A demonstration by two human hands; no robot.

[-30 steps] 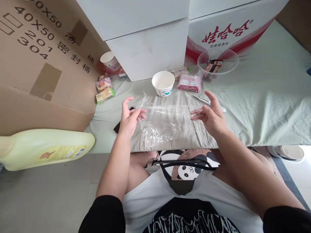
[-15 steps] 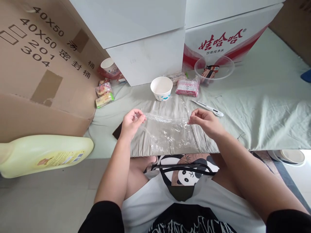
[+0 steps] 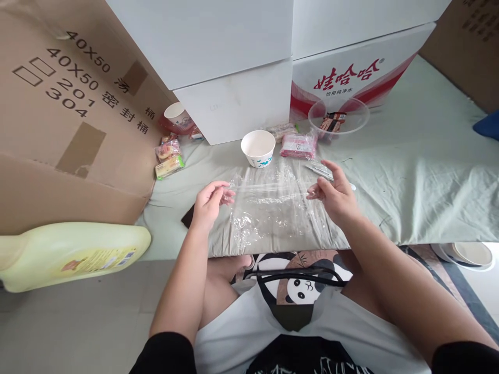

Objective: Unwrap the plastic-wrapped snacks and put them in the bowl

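A crinkled sheet of clear plastic film (image 3: pixel 268 215) stretches between my two hands over the cloth-covered table. My left hand (image 3: pixel 208 205) grips its left edge, thumb against the fingers. At the right edge, my right hand (image 3: pixel 339 200) has the film at its lower fingertips, with the index finger lifted away from the thumb. Just beyond the film stands a white paper bowl (image 3: pixel 258 148) with blue marks, upright; its visible inside is bare. A white utility knife (image 3: pixel 319 170) lies behind my right hand, which partly covers it.
Pink-wrapped packets (image 3: pixel 299 146) and a clear plastic bowl (image 3: pixel 356 127) with a snack inside sit before white cartons (image 3: pixel 237 109). Small snack packs (image 3: pixel 169 167) lie left, beside a big cardboard box (image 3: pixel 78 171). A pale yellow bottle (image 3: pixel 78 254) lies at the left edge.
My right index finger has lifted and the right hand has opened somewhat, moving slightly right over the knife. The film now lies spread wider. The camera has tilted a little.
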